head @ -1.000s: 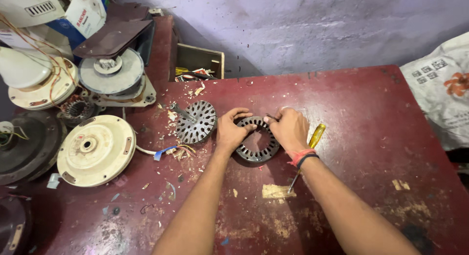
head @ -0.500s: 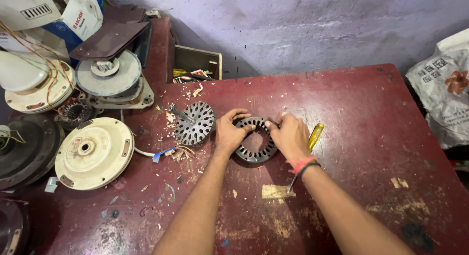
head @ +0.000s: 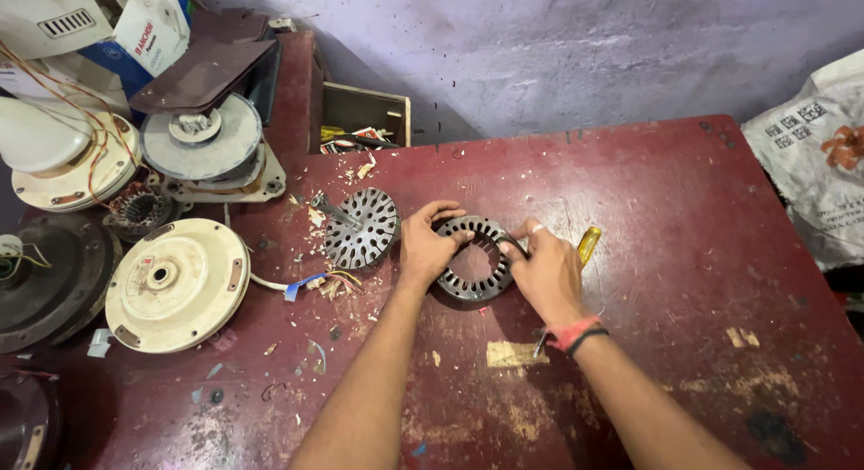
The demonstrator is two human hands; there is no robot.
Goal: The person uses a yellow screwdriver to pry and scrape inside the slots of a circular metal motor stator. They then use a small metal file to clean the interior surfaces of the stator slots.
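Observation:
A grey slotted metal stator ring (head: 475, 286) lies flat on the red table (head: 684, 218). My left hand (head: 425, 247) grips its left rim with the fingers curled over the top edge. My right hand (head: 544, 270) holds the ring's right rim, thumb and fingers pinching it. Under my right hand lies a yellow-handled screwdriver (head: 588, 244), its shaft partly hidden by the wrist. Just left of my left hand rests a second grey slotted rotor with a shaft (head: 358, 227).
A cream fan motor cover (head: 176, 284) with loose wires sits at the left, among more fan housings and motor parts (head: 200, 146). A small open box (head: 362, 119) stands at the back. A printed sack (head: 810, 155) hangs at the right edge. Scraps litter the table.
Both hands stay on the stator ring with only slight finger shifts. The view has drifted a little to the left.

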